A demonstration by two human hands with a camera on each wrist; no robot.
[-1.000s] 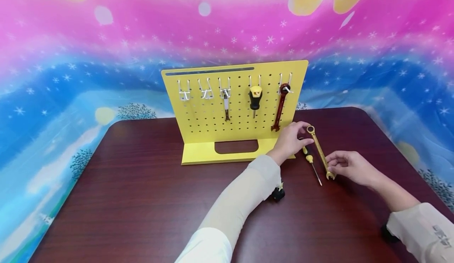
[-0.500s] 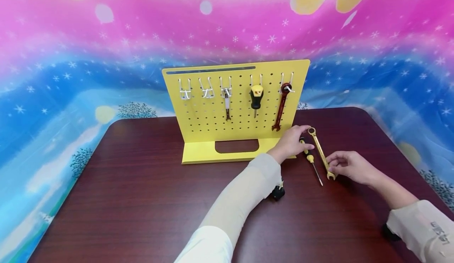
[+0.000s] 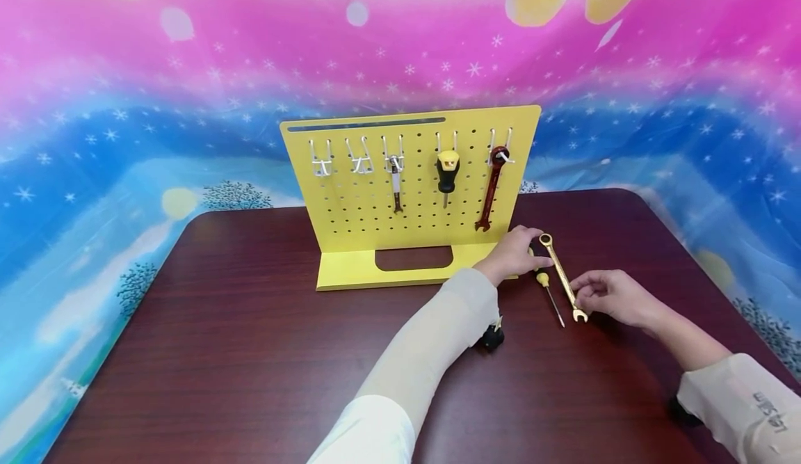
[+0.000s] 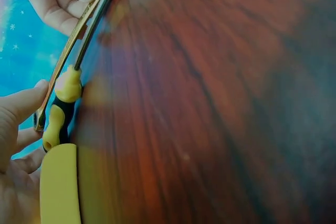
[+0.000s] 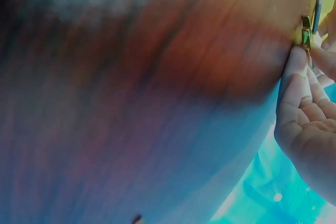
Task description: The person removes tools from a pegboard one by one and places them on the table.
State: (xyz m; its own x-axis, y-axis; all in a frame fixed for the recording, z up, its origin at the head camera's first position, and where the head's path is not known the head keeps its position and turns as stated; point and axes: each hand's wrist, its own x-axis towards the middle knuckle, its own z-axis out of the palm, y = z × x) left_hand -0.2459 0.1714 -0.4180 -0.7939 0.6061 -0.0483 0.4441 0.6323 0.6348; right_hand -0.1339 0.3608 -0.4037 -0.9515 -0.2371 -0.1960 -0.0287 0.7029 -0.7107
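Right of centre in the head view, gold wrench [image 3: 560,277] flat on the worktop [image 3: 263,353], pinched by left hand [image 3: 514,254] at the ring end and right hand [image 3: 610,296] at the open end; easily tipped onto the screwdriver [image 3: 548,293] alongside if lifted unevenly.

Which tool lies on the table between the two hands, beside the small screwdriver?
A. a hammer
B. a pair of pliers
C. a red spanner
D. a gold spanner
D. The gold spanner lies flat on the table next to the small screwdriver, with the left hand at its ring end and the right hand at its open end.
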